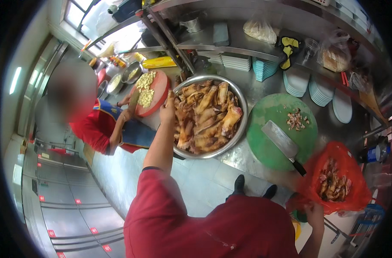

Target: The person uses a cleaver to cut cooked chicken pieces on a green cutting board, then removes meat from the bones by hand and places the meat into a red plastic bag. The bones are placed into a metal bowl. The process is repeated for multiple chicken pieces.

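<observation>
My left hand (167, 111) is at the left rim of a large steel basin (244, 121) heaped with browned pieces of meat on the bone, seemingly trotters (206, 117). Its fingers are curled, but whether they grip the rim or a piece is unclear. My right hand (313, 211), low on the right, pinches the edge of a red plastic bag (355, 180), which is spread wide with chopped browned pieces inside. Between basin and bag, a cleaver (281, 140) lies flat on a round green chopping board (263, 103), beside a small pile of meat scraps (297, 120).
On the left a co-worker in red holds a knife (134, 101) at a round red board (160, 87) with peeled garlic cloves (146, 85). White plates (236, 61) and turquoise dishes (263, 69) are stacked behind, beneath a steel shelf (202, 40). Steel cabinets (66, 193) line the lower left.
</observation>
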Available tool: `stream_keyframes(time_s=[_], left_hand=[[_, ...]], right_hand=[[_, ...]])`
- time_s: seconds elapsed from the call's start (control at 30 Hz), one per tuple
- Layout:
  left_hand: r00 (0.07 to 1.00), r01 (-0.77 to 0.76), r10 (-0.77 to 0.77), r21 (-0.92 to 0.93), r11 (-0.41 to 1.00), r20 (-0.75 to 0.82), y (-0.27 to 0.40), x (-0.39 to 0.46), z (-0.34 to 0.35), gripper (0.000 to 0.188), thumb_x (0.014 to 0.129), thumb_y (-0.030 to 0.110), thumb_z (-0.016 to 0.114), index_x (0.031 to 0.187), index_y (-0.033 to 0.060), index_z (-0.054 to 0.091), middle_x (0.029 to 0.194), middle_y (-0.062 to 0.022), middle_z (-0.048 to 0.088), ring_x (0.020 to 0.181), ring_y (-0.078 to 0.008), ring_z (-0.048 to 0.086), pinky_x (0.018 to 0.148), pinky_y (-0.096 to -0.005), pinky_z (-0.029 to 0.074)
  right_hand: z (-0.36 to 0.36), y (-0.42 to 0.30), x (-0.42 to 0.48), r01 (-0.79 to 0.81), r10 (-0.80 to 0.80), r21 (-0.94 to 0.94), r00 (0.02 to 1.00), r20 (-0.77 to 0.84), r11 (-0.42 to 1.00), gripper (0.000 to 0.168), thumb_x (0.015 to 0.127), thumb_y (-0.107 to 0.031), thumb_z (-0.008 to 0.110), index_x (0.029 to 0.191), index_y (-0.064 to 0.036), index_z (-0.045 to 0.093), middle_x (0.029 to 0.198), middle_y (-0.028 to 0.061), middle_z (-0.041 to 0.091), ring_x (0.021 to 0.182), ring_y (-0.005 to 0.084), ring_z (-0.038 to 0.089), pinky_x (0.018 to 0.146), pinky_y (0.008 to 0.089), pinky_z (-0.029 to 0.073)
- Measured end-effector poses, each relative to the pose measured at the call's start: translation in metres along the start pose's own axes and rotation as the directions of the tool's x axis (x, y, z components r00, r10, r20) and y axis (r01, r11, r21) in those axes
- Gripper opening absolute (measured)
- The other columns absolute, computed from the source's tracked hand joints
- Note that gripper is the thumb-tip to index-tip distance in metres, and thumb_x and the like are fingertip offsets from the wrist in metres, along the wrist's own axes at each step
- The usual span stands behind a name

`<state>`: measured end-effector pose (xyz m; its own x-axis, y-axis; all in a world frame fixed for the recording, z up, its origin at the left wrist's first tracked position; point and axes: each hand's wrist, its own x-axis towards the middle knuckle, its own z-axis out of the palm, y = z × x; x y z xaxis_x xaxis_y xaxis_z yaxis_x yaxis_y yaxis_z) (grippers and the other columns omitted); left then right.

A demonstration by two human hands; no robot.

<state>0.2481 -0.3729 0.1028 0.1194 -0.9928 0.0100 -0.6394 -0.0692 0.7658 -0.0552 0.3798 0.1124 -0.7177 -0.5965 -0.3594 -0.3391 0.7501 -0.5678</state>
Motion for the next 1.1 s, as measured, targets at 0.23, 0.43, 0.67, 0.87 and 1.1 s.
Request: stream_keyframes(time_s=[0.23,0.43,0.67,0.87,1.1], left_hand=[[0.731,-0.672,0.288,0.725,0.150,0.618,-0.117,0.096,0.051,0.040,0.096,0.041,0.057,0.116,0.0079,0.066,0.103,-0.0135,0.073,0.100,-0.0363,0.069,0.084,-0.0474,0.054],[0.926,-0.121,0.251,-0.408,0.905,0.281,-0.004,-0.043,0.050,0.044,0.100,0.035,0.058,0.123,-0.0016,0.062,0.118,-0.0171,0.065,0.104,-0.0318,0.064,0.079,-0.0397,0.057],[0.627,-0.578,0.635,-0.278,0.767,0.451,0.038,-0.209,0.058,0.044,0.101,0.022,0.056,0.135,-0.0061,0.056,0.145,-0.0186,0.052,0.131,-0.0283,0.050,0.107,-0.0399,0.042],[0.592,-0.243,0.361,-0.268,0.932,0.721,0.057,-0.372,0.049,0.046,0.097,0.011,0.062,0.138,-0.0063,0.052,0.139,-0.0176,0.057,0.127,-0.0259,0.053,0.108,-0.0364,0.040],[0.653,-0.112,0.175,-0.135,0.985,0.737,0.024,-0.417,0.038,0.044,0.095,0.007,0.063,0.135,-0.0089,0.053,0.135,-0.0174,0.059,0.125,-0.0245,0.055,0.107,-0.0351,0.041]], right_hand=[[-0.010,-0.052,-0.032,-0.139,0.138,0.011,0.988,0.071,0.990,0.029,0.089,-0.014,0.072,0.116,-0.003,0.067,0.099,0.0158,0.072,0.085,0.0267,0.071,0.073,0.0351,0.054],[-0.003,0.030,-0.043,-0.106,0.103,-0.053,0.993,-0.050,0.993,0.037,0.093,-0.038,0.065,0.119,-0.012,0.069,0.112,0.0216,0.068,0.103,0.0423,0.065,0.089,0.0508,0.052],[0.006,0.139,0.081,-0.224,0.183,-0.045,0.885,-0.427,0.974,0.031,0.096,-0.027,0.058,0.116,-0.005,0.068,0.101,0.0231,0.071,0.096,0.0423,0.067,0.085,0.0493,0.054],[-0.059,0.146,0.194,-0.179,0.138,-0.034,0.851,-0.506,0.983,0.039,0.095,-0.020,0.057,0.131,-0.006,0.057,0.117,0.0259,0.064,0.108,0.0443,0.062,0.092,0.0501,0.051],[-0.179,0.206,0.228,-0.241,0.349,0.301,0.852,-0.390,0.923,0.044,0.087,-0.026,0.072,0.124,-0.003,0.065,0.112,0.0246,0.070,0.102,0.0406,0.068,0.089,0.0464,0.053]])
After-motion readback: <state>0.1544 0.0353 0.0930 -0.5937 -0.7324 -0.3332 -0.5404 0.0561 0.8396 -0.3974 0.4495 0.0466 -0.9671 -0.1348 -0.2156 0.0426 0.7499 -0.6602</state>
